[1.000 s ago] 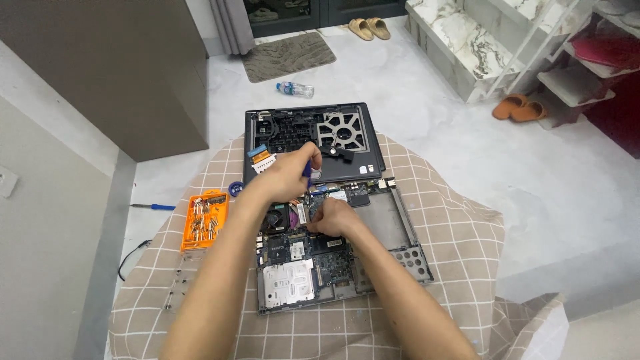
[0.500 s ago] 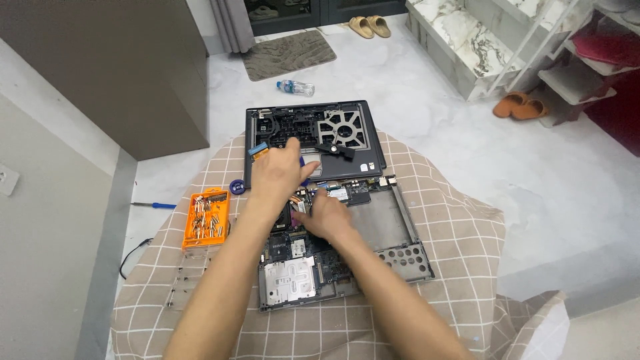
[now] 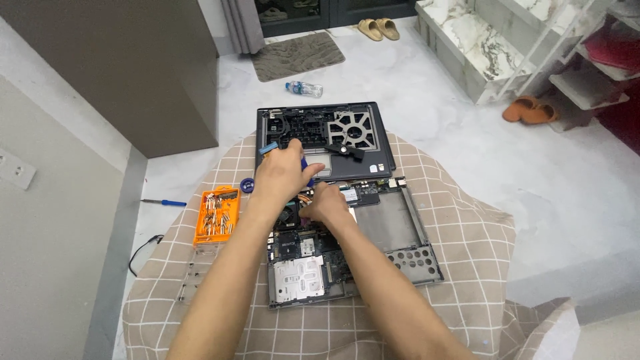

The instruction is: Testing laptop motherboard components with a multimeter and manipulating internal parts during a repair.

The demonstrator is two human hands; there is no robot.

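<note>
left hand (image 3: pixel 285 175), gripping a blue screwdriver (image 3: pixel 303 167), stays mid-frame; right hand (image 3: pixel 325 203) has curled closer on the laptop base (image 3: pixel 400 230), grasp unclear.

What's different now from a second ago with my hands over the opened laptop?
The right hand slid left from the middle of the opened grey laptop base and now sits close beside the left hand. The left hand kept its grip on the blue-handled screwdriver and barely shifted. The detached dark laptop cover, orange screwdriver bit case and checked beige cloth stayed put.
</note>
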